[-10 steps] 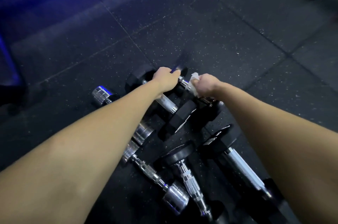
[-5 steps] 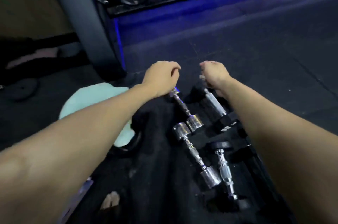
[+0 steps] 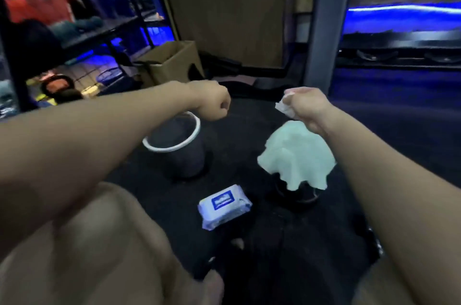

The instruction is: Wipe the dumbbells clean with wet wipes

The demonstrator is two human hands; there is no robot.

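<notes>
Kneeling or crouching low, the person has a bare knee [image 3: 82, 250] filling the near left corner, with dark floor [image 3: 287, 254] beyond it. Just past the knee lies the pack of wet wipes [image 3: 224, 207], flat on the floor, blue label up, which serves here as the landmark. Behind the pack and to its right, a pale green cloth [image 3: 296, 157] is draped over a dark round thing whose shape cannot be told. Behind the pack and to its left stands a dark bin [image 3: 179, 150] with a white rim, upright and open at the top. Bare floor separates the pack from both, and a wider strip of floor runs between the bin and the cloth.

Above the far rim of the bin hovers the left hand [image 3: 212, 102], fingers curled into a fist with nothing in it. Above the cloth, well behind the pack, the right hand [image 3: 309, 107] pinches a crumpled white wipe [image 3: 284, 106], which sticks out on the side toward the bin. No dumbbells can be seen in this view.

Farther behind the pack stand a cardboard box [image 3: 172, 62] and a brown wall panel, with a dark shelf rack [image 3: 74, 30] off to the left and a grey upright post [image 3: 324, 30] to the right, blue light glowing beyond it.
</notes>
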